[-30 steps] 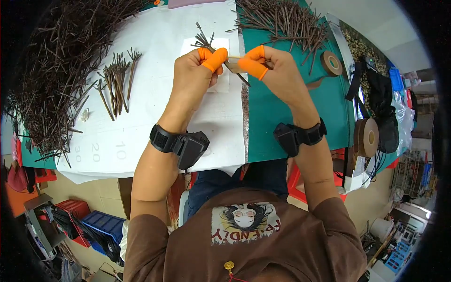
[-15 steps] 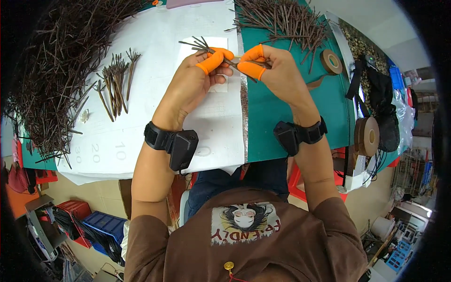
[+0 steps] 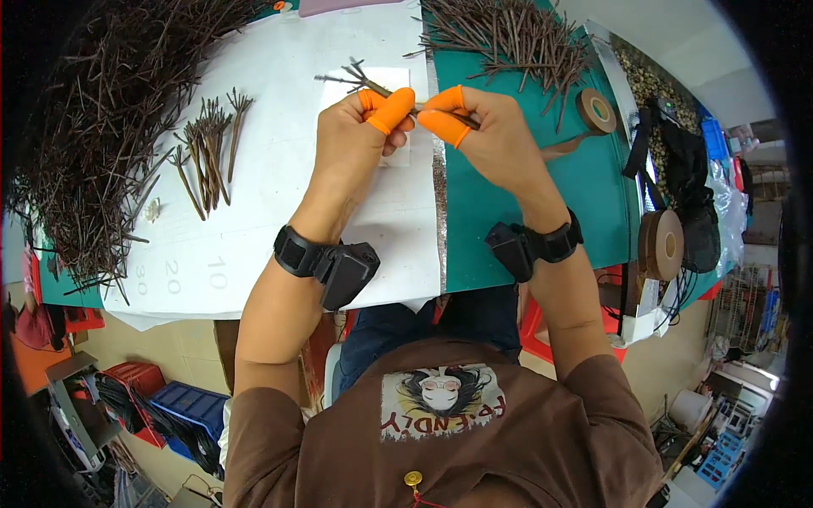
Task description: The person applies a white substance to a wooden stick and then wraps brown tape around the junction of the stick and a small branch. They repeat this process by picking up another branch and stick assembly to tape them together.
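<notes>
A thin brown branched twig is held up over the seam between the white sheet and the green mat. My left hand, orange covers on thumb and forefinger, is closed round it just below its forked tips. My right hand, with similar orange covers, pinches the twig's lower part; the stem's end shows beside its fingers. A strip of brown tape runs from the tape roll to behind my right wrist. Whether the right fingers also hold tape is hidden.
Several branched twigs lie on the white sheet at left, beside a big tangled heap of dark twigs. Straight brown sticks are piled on the green mat. Another tape roll stands at the right edge.
The twig has turned between my fingers, its forked tips shifting slightly up and left. My left hand has rolled over and its fingers have curled in; the right hand has moved slightly left.
</notes>
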Available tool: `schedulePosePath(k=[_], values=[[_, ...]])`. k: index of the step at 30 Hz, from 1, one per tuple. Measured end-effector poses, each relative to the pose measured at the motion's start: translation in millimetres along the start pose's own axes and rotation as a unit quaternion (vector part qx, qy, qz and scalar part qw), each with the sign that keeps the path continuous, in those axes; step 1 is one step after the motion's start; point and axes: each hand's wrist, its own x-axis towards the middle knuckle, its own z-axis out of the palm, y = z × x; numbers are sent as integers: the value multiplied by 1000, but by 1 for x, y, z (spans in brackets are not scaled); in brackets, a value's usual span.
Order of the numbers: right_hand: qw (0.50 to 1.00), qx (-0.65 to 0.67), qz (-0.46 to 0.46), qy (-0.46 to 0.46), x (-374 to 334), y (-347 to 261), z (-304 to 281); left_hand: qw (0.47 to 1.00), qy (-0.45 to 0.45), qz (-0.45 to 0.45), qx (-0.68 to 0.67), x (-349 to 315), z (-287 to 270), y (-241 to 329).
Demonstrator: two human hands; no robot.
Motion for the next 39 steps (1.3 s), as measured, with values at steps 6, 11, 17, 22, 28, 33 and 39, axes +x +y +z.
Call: schedulePosePath(k=[6, 11, 17, 22, 28, 33, 39], values=[[1000, 11, -10, -2, 2, 4, -7, 1000, -10, -2, -8, 3, -5, -1], [1000, -1, -10, -14, 1, 2, -9, 998, -35, -32, -52, 1, -3, 1], [1000, -20, -4, -6, 2, 1, -9, 999, -19, -13, -30, 2, -5, 1], [1000, -16, -2, -5, 3, 5, -10, 998, 1, -1, 55, 0, -5, 4], [997, 56, 27, -37, 1, 1, -10, 997, 10, -25, 72, 2, -7, 3], [995, 87, 38, -44, 2, 3, -11, 995, -32, -33, 83, 3, -8, 0], [998, 25, 52, -24, 5, 7, -8, 995, -95, -29, -5, 2, -10, 1]])
